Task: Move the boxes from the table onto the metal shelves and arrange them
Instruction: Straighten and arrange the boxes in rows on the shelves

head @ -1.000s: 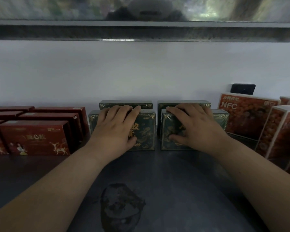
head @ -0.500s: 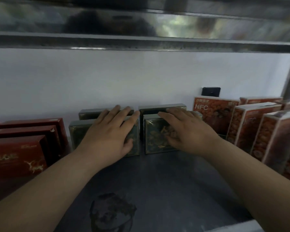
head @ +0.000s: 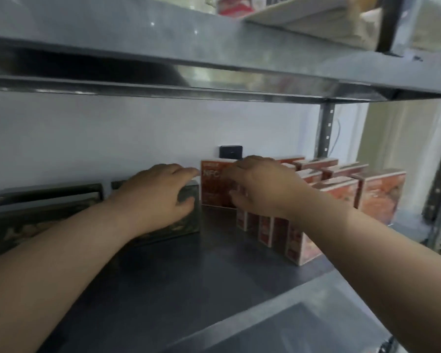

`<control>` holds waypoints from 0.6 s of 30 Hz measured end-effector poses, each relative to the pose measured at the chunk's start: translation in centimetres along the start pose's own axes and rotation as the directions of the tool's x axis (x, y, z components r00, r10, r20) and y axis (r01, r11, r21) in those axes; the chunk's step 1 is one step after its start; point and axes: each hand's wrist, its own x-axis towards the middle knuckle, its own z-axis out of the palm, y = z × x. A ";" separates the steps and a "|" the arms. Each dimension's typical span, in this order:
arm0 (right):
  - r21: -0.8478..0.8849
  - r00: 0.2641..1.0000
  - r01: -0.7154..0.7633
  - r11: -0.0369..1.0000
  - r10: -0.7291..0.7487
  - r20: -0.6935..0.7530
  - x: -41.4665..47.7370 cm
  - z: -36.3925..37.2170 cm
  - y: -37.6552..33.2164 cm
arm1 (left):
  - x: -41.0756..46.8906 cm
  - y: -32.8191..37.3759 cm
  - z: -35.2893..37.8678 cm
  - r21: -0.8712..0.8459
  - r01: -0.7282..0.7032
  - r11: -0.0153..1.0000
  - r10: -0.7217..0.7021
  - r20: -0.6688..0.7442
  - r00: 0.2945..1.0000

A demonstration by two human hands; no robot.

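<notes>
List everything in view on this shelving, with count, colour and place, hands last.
dark green boxes: four visible, dark green with a pattern, left part of the lower deck, in two rows.
orange-red boxes: many, exact count unclear, standing in rows on the right.
black object: one, against the white wall behind the boxes.
metal shelf: grey, one deck under the boxes, another above.
upright post: one, dark grey, perforated, back right.
upper-deck items: blurred, pale and red, unidentifiable.
left hand: grips the rightmost dark green box.
right hand: at the orange-red box marked NFC, grip unclear.
</notes>
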 end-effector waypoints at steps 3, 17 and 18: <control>0.036 1.000 0.018 0.999 -0.017 -0.011 -1.3 -1.1 3.9 | 3.5 3.2 -0.5 0.006 0.010 1.000 -0.010 0.043 0.999; 0.123 0.987 -0.077 0.989 0.059 0.147 -1.5 -0.6 19.9 | 14.0 5.8 1.1 0.075 0.192 0.979 -0.201 0.148 0.968; 0.118 0.984 -0.075 0.990 0.054 0.170 -1.0 -0.2 20.5 | 14.6 5.4 1.4 0.079 0.193 0.978 -0.203 0.160 0.966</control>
